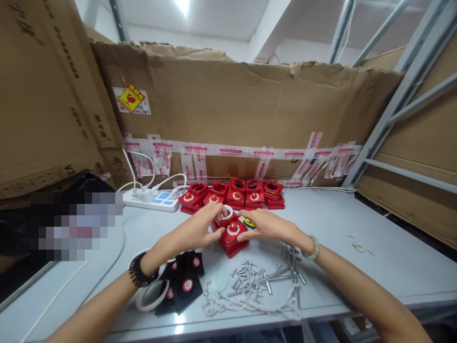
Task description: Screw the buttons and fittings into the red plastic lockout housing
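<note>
A red box with a small red dome on its face [233, 244] stands on the table between my hands. At its far end is a white ring [228, 209]. My left hand [207, 226] has its curled fingers on the ring and its thumb by the box's left side. My right hand [267, 223] holds the right side of the box, thumb at the near side and fingers at the far end. A yellow and green item [249, 222] shows beneath the right hand; its kind is partly hidden.
Several similar red boxes [236, 194] line the back beside a white power strip [152, 202]. In front lie loose screws [246, 276], metal rods [294, 267], clear plastic bags [250, 304], black squares [187, 286] and a white ring [152, 297]. A cardboard wall [228, 105] closes the back.
</note>
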Tool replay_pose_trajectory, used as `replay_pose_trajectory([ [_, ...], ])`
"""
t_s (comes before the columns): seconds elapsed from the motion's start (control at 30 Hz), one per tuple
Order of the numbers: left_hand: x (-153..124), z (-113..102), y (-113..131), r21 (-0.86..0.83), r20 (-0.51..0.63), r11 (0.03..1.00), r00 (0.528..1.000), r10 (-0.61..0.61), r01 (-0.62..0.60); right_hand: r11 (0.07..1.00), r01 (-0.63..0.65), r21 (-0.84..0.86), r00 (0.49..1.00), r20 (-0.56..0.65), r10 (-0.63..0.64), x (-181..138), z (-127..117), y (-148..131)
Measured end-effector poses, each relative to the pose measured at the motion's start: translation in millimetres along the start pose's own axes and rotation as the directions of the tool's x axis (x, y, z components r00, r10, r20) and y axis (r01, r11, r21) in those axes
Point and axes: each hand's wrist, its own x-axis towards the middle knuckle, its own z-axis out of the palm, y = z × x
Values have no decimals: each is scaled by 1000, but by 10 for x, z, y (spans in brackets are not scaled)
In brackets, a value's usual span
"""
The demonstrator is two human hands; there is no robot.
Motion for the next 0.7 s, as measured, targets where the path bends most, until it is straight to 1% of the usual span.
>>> replay_pose_trajectory([
  [0.03, 8, -25, -58, 28, -26, 999, 999, 24, -24, 999, 24, 22, 1000, 3, -24, 10, -4, 11],
  [0.07, 15, -47, -117, 37, -19, 999, 999, 34, -33, 998, 42, 37, 999, 7, -42, 18, -5, 20],
  [0.13, 21, -79, -225, -8, 67, 1000, 997, 25, -25, 998, 51, 42, 998, 23, -52, 24, -10, 28],
  [0.2, 9, -97, -302, -65, 161, 998, 987, -12, 23, 999, 32, 43, 999, 26, -33, 3, -39, 15],
  [0.23, -3, -103, -325, -81, 189, 996, 982, -23, 39, 998, 24, 51, 1000, 20, -25, -21, -68, -1],
  [0.27, -18, -108, -337, -88, 202, 995, 979, -26, 44, 998, 15, 62, 1000, 5, -15, -55, -107, -22],
  [0.33, -47, -114, -337, -81, 190, 996, 982, -10, 26, 996, 5, 90, 999, -37, -2, -148, -212, -74],
  [0.43, -70, -100, -304, -6, 117, 1000, 993, -10, 11, 990, -24, 142, 986, -161, 47, -315, -378, -139],
  [0.5, -64, -69, -281, 72, 60, 997, 998, -26, 22, 979, -12, 203, 958, -279, 69, -407, -448, -151],
  [0.57, -47, -26, -268, 123, 16, 992, 1000, -22, 20, 966, 14, 260, 915, -393, 93, -459, -466, -135],
  [0.63, -32, 18, -266, 93, 5, 996, 1000, 6, -7, 953, 33, 301, 875, -469, 118, -466, -436, -102],
  [0.7, -24, 56, -273, -6, 35, 1000, 999, 13, -13, 943, 38, 330, 851, -506, 143, -440, -377, -65],
])
